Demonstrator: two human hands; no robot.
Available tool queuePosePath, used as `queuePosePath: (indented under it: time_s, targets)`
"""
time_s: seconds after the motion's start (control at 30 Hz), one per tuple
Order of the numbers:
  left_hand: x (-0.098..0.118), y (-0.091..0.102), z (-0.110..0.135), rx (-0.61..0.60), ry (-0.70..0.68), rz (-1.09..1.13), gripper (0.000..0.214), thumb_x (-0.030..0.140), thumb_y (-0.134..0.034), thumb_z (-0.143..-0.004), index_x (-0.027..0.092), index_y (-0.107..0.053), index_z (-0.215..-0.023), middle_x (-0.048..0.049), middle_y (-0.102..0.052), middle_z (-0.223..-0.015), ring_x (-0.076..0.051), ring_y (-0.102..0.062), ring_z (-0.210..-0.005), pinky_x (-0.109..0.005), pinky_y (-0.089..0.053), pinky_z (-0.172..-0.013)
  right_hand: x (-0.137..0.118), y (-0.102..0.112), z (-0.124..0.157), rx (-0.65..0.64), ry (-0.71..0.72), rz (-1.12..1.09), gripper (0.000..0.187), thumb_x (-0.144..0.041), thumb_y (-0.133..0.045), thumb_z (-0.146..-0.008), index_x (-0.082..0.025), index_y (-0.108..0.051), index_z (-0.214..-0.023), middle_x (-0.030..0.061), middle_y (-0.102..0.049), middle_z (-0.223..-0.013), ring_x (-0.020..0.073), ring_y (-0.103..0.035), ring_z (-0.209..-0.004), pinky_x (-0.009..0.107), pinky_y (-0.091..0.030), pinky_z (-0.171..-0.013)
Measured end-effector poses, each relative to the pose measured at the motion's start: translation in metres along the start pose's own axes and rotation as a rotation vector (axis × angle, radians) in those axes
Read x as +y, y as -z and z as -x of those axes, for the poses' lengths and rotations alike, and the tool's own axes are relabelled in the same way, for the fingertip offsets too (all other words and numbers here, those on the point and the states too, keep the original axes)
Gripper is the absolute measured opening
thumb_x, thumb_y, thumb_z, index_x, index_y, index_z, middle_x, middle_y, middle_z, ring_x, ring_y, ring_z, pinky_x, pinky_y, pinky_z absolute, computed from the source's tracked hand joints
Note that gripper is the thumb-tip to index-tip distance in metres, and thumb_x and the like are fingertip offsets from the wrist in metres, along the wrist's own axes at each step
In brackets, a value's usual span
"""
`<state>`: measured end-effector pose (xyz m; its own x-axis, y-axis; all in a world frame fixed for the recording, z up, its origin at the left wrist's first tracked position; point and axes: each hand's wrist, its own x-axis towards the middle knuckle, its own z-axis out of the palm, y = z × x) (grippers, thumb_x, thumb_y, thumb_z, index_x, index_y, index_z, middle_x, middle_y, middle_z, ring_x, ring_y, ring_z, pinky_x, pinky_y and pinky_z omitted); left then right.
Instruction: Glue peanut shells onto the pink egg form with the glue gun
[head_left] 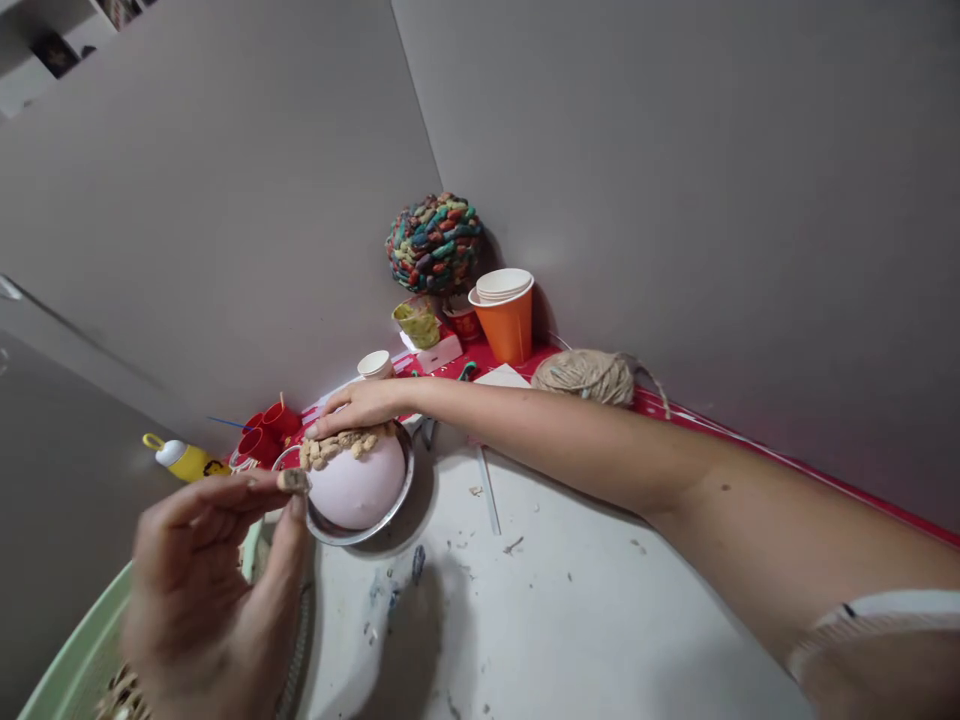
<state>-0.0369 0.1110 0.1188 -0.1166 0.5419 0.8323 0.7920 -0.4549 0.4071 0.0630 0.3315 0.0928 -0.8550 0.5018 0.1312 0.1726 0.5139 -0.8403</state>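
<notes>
A pale pink balloon-like ball (356, 490) sits in a round metal bowl (360, 542). Rough tan peanut shells (341, 448) cover part of its top and far side. My right hand (360, 405) reaches across from the right and lies flat over the shell-covered top, fingers stretched out. Close to the camera, at lower left, my left hand (217, 570) is raised with thumb and fingers pinched. At its fingertips is a small tan-grey piece that looks like a peanut shell (293, 482), just in front of the ball's near left side.
A green basket (82, 640) with shells stands at lower left. Red cups (262, 440) and a yellow bottle (187, 460) are beyond it. Behind my right arm are a multicoloured shell-covered ball (435, 243), an orange cup (506, 325) and a twine ball (585, 376). Grey walls (675, 180) bound the table.
</notes>
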Motion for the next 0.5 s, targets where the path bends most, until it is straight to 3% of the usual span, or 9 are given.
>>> queuePosePath:
  time_s: [0.1,0.23,0.33,0.5]
  targets:
    - [-0.012,-0.006,0.0,-0.101,-0.091,-0.203,0.032,0.019,-0.073,-0.078,0.022,-0.059,-0.107,-0.0009,-0.066,-0.093,-0.016,-0.067,-0.079,-0.029,-0.054,-0.077,-0.002,-0.001,0.003,0.013,-0.006,-0.001,0.062,-0.075,-0.063,-0.071,-0.026,-0.074,-0.106,0.0047,-0.072,-0.102,0.0201,-0.066,-0.09,0.026,-0.05,-0.077]
    - [-0.031,-0.011,0.002,-0.205,-0.383,-0.619,0.022,0.02,-0.066,-0.084,0.016,-0.06,-0.105,-0.0055,-0.069,-0.09,-0.018,-0.068,-0.077,-0.029,-0.052,-0.074,-0.008,-0.001,0.009,0.021,-0.016,0.018,0.062,-0.075,-0.06,-0.074,-0.024,-0.073,-0.106,0.0059,-0.072,-0.099,0.0198,-0.066,-0.087,0.026,-0.049,-0.072]
    - [-0.037,-0.018,0.001,-0.285,-0.474,-0.699,0.017,0.017,-0.06,-0.087,0.014,-0.058,-0.104,-0.009,-0.069,-0.092,-0.021,-0.067,-0.084,-0.031,-0.051,-0.079,-0.013,-0.001,0.013,0.028,-0.03,0.045,0.058,-0.073,-0.059,-0.076,-0.025,-0.073,-0.107,0.0051,-0.07,-0.108,0.0206,-0.066,-0.095,0.025,-0.049,-0.072]
    - [-0.039,-0.027,-0.002,-0.329,-0.49,-0.748,0.017,0.012,-0.056,-0.087,0.015,-0.06,-0.103,-0.0095,-0.068,-0.091,-0.022,-0.064,-0.084,-0.031,-0.05,-0.079,-0.02,-0.002,0.018,0.027,-0.035,0.07,0.054,-0.069,-0.059,-0.08,-0.023,-0.074,-0.104,0.005,-0.07,-0.11,0.0203,-0.066,-0.096,0.024,-0.048,-0.072]
